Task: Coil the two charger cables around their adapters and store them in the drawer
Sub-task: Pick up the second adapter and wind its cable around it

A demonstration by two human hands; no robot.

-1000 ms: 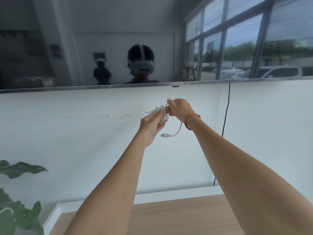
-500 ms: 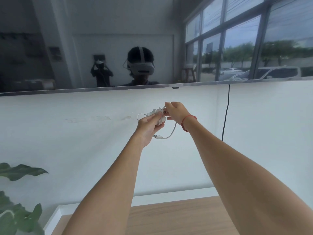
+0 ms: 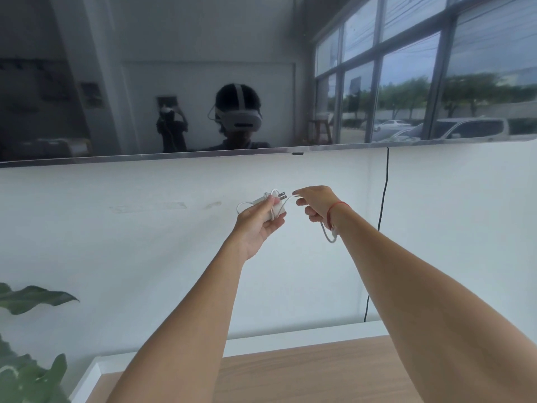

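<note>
My left hand point(image 3: 259, 221) holds a white charger adapter point(image 3: 276, 205) up in front of the white wall, its two metal prongs pointing right. Turns of white cable point(image 3: 327, 232) wrap around the adapter. My right hand point(image 3: 315, 202) pinches the free cable a short way to the right of the prongs. The loose end hangs in a loop below my right wrist, which wears a red string. The second charger and the drawer are out of view.
A dark screen point(image 3: 174, 82) hangs on the wall above and reflects the room and windows. A black cord point(image 3: 383, 205) runs down the wall at right. A wooden top with a white rim point(image 3: 305, 373) lies below. Plant leaves point(image 3: 29, 330) show at lower left.
My right hand has pulled away to the right of the adapter, drawing the cable out. The loose end now hangs under my right wrist instead of under the adapter.
</note>
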